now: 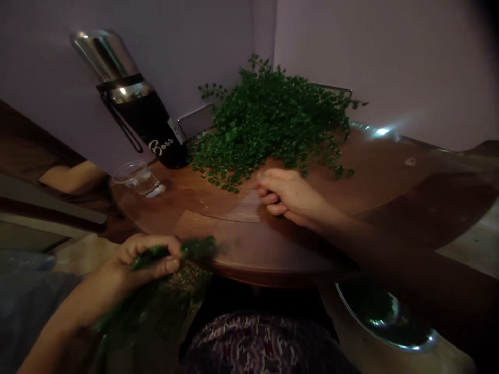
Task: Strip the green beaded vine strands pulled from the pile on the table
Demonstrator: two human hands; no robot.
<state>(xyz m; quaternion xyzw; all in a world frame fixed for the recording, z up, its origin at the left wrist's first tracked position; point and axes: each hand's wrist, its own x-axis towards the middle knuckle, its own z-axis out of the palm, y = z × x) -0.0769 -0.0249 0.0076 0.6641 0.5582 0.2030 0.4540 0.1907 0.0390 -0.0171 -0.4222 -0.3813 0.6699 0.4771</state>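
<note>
My left hand [150, 259] is closed around a bunch of green leafy stems [198, 248], held low at the table's near edge. The leafy tips stick out past the thumb, and the stems trail down below the hand, blurred and dark. Over the tabletop, my right hand [283, 195] has its fingers curled and pinched, just in front of a large heap of small-leaved greenery [273, 114]. What lies in that pinch, if anything, is too small to make out.
On the round wooden table [241, 249] stand a black and steel flask [136, 104] and a clear plastic cup [142, 179] with liquid. A shiny metal tray [385, 317] sits low at right. Another person's arm [72, 177] shows at left, above clear plastic [27, 280].
</note>
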